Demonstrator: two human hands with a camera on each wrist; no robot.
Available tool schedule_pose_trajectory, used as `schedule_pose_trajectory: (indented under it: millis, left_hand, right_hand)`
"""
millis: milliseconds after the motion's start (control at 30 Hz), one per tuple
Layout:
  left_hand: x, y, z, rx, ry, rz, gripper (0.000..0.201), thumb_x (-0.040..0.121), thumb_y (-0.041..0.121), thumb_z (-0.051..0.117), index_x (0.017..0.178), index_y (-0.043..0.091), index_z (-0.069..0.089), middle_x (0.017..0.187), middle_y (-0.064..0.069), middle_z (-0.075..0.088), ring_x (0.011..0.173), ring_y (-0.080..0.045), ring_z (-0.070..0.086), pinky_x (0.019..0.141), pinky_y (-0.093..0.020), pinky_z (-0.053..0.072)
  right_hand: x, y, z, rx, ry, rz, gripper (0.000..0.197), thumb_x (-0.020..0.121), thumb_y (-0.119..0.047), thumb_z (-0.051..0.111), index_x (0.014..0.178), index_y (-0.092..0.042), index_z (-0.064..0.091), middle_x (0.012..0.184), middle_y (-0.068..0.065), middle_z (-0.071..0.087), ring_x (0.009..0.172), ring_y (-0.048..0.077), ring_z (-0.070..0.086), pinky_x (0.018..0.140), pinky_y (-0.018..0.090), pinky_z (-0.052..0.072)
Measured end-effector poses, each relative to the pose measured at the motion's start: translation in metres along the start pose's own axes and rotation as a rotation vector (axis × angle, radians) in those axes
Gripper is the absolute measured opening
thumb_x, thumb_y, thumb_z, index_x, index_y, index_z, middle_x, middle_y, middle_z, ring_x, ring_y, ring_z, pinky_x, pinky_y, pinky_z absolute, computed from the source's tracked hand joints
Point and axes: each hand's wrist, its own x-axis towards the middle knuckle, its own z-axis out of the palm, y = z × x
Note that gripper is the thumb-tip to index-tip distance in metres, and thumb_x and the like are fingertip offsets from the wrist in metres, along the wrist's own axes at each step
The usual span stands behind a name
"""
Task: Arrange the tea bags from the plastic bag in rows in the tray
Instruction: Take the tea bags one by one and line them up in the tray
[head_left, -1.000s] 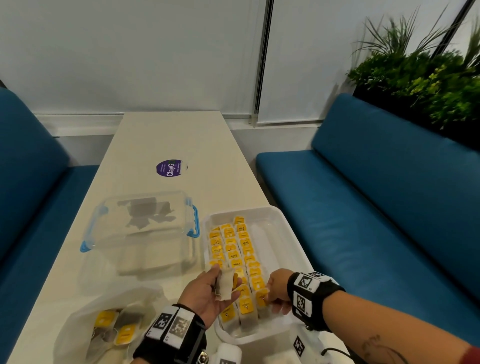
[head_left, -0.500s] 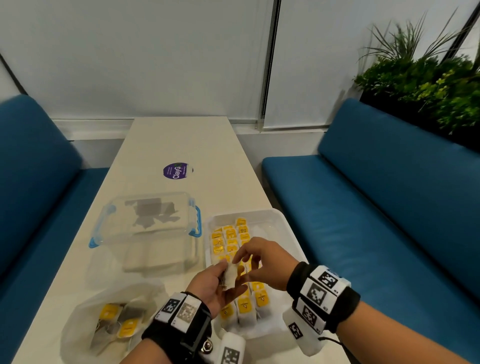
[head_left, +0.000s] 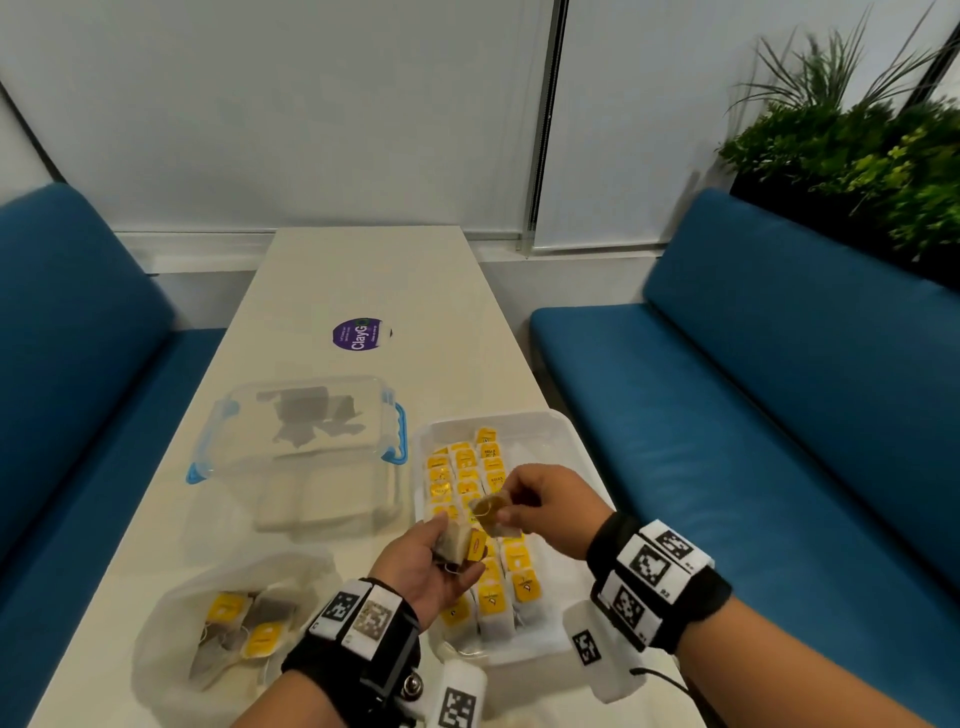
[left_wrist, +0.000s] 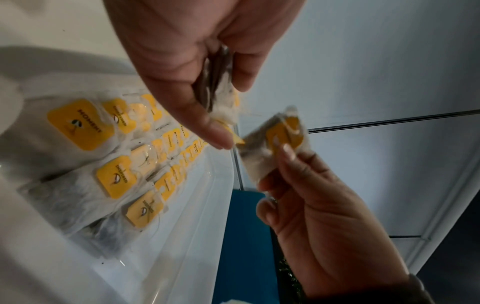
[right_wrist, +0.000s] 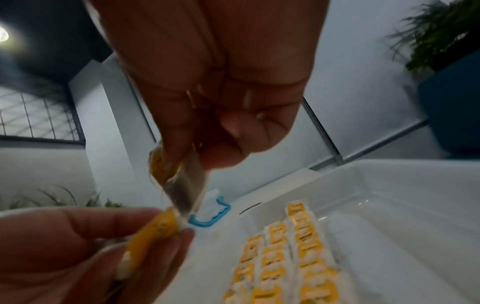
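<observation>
On a pale table (head_left: 363, 270) between blue benches, the tray (head_left: 558, 441) already held three rows of tea bags. The right hand (head_left: 550, 506) pinched one tea bag (head_left: 491, 512) above it; the left hand (head_left: 426, 564) gripped a small stack (head_left: 457, 543). Several remained in the plastic bag (head_left: 171, 660).

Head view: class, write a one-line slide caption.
Right hand lifts one tea bag from the left hand above the part-filled tray.
</observation>
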Motion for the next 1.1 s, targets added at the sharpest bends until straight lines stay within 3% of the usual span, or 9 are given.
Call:
schedule_pose_trajectory:
  millis: [167,300,433,533,633,733,833,967,1100]
  left_hand:
    - [0.004,0.000,-0.006,-0.057,0.000,-0.026,0.014,0.097,0.018,0.044,0.103,0.007,0.050,0.091,-0.020,0.057,0.076,-0.031,0.058,0.039,-0.030,0.053]
    - [0.006,-0.002,-0.006,-0.075,-0.014,-0.033,0.012,0.096,0.017,0.045,0.095,0.007,0.051,0.091,-0.020,0.057,0.076,-0.032,0.058,0.040,-0.031,0.054]
    - [0.008,-0.004,-0.007,-0.095,-0.036,-0.046,0.011,0.097,0.016,0.044,0.101,0.006,0.049,0.091,-0.021,0.057,0.075,-0.032,0.058,0.041,-0.032,0.055]
    - [0.010,-0.006,-0.010,-0.091,-0.062,-0.045,0.015,0.096,0.017,0.045,0.107,0.007,0.048,0.093,-0.021,0.058,0.067,-0.031,0.065,0.045,-0.032,0.056]
    - [0.011,-0.005,-0.015,-0.080,-0.078,-0.033,0.019,0.096,0.017,0.045,0.111,0.005,0.048,0.094,-0.021,0.060,0.060,-0.029,0.069,0.047,-0.033,0.057]
    - [0.011,-0.004,-0.019,-0.065,-0.068,-0.031,0.023,0.096,0.017,0.044,0.115,0.004,0.047,0.095,-0.021,0.061,0.061,-0.028,0.069,0.049,-0.034,0.057]
    - [0.009,-0.002,-0.021,-0.032,-0.041,-0.012,0.023,0.095,0.015,0.047,0.115,0.003,0.047,0.105,-0.024,0.056,0.073,-0.031,0.065,0.046,-0.033,0.056]
    - [0.003,-0.001,-0.017,0.089,-0.068,0.052,0.015,0.087,0.010,0.058,0.101,0.006,0.056,0.088,-0.017,0.060,0.074,-0.027,0.060,0.049,-0.030,0.056]
    - [0.000,-0.007,-0.006,0.261,-0.186,0.079,0.037,0.076,0.008,0.069,0.112,0.007,0.058,0.096,-0.015,0.067,0.077,-0.024,0.063,0.061,-0.031,0.054]
  right_hand:
    - [-0.007,0.026,-0.003,-0.163,-0.222,0.328,0.015,0.093,-0.015,0.054,0.080,-0.017,0.047,0.064,-0.003,0.056,0.050,0.005,0.051,0.041,0.015,0.039]
    - [-0.012,0.044,0.010,-0.236,-0.422,0.487,0.019,0.094,-0.017,0.050,0.075,-0.018,0.046,0.065,-0.001,0.057,0.052,0.005,0.053,0.044,0.019,0.043]
    - [-0.009,0.045,0.019,-0.314,-0.475,0.551,0.026,0.094,-0.015,0.052,0.068,-0.016,0.045,0.064,-0.003,0.051,0.050,0.005,0.046,0.038,0.011,0.039]
    - [-0.004,0.051,0.028,-0.327,-0.477,0.617,0.026,0.094,-0.016,0.052,0.069,-0.014,0.046,0.051,-0.003,0.054,0.041,0.008,0.044,0.047,0.018,0.040]
    - [-0.002,0.057,0.032,-0.129,-0.421,0.660,0.022,0.092,-0.014,0.055,0.071,-0.016,0.048,0.040,-0.005,0.056,0.032,0.007,0.047,0.044,0.020,0.043]
    - [-0.004,0.055,0.027,-0.038,-0.404,0.617,0.020,0.089,-0.011,0.058,0.073,-0.019,0.050,0.064,-0.002,0.058,0.050,0.005,0.055,0.042,0.019,0.042]
    - [-0.006,0.056,0.013,0.096,-0.408,0.520,0.017,0.088,-0.009,0.059,0.076,-0.021,0.055,0.071,-0.003,0.057,0.060,0.004,0.056,0.046,0.018,0.040]
    - [-0.014,0.058,-0.004,0.720,-0.276,0.409,0.017,0.089,0.004,0.053,0.079,-0.010,0.055,0.068,0.005,0.064,0.059,0.012,0.061,0.041,0.019,0.042]
    - [-0.017,0.057,0.000,0.820,-0.239,0.370,0.014,0.090,0.004,0.051,0.082,-0.007,0.052,0.070,0.011,0.065,0.061,0.019,0.065,0.040,0.021,0.045]
